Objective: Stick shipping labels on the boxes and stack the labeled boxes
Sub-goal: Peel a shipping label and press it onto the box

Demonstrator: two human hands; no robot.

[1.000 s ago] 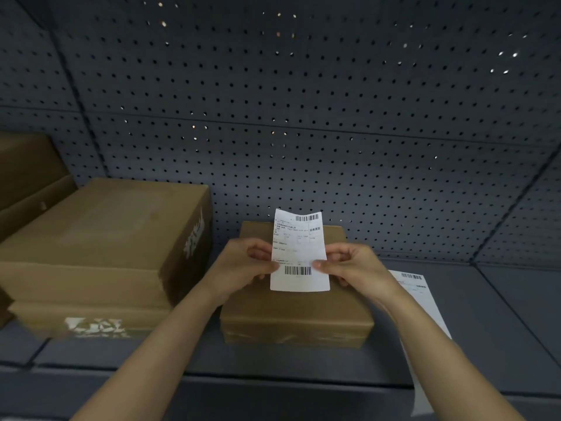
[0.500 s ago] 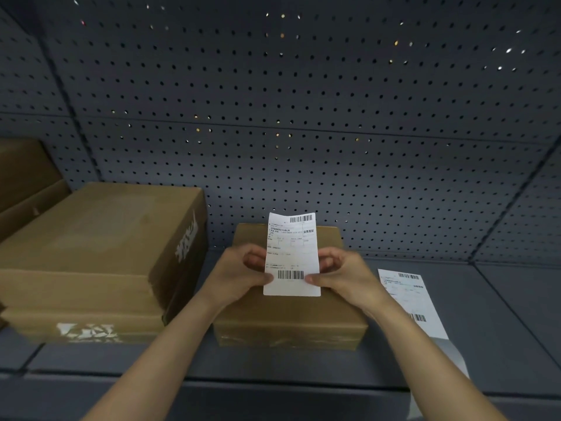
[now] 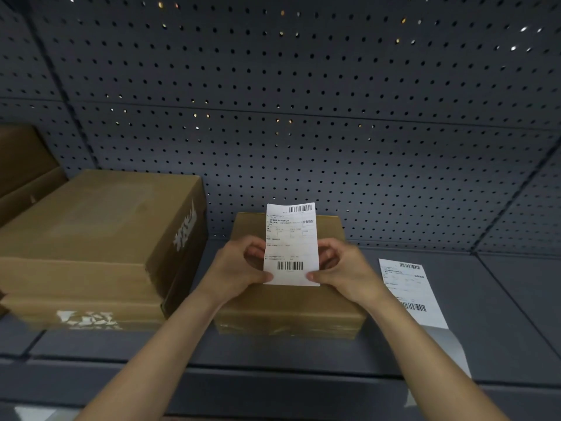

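Fingers of both hands pinch the bottom corners of one shipping label: left hand on the left corner, right hand on the right, thumbs in front, remaining fingers curled behind the paper. Label stands upright over the small box, printed side toward the camera. My read: a two-corner hold keeps the sheet taut and square so it can be lined up with the box top before pressing down. It could also be a peel in progress; can't tell whether the backing is on or off.

Small box sits centre on the grey shelf, near its front edge, top bare, not yet labelled as far as visible. Spare label lies flat just right of it, within reach for the next box.

Larger box sits left, on another box; no label seen on its top. More cartons at far left are cut off by the frame.

Hard to make out: label text, the white box-side markings, and the pale sheet behind the right forearm.
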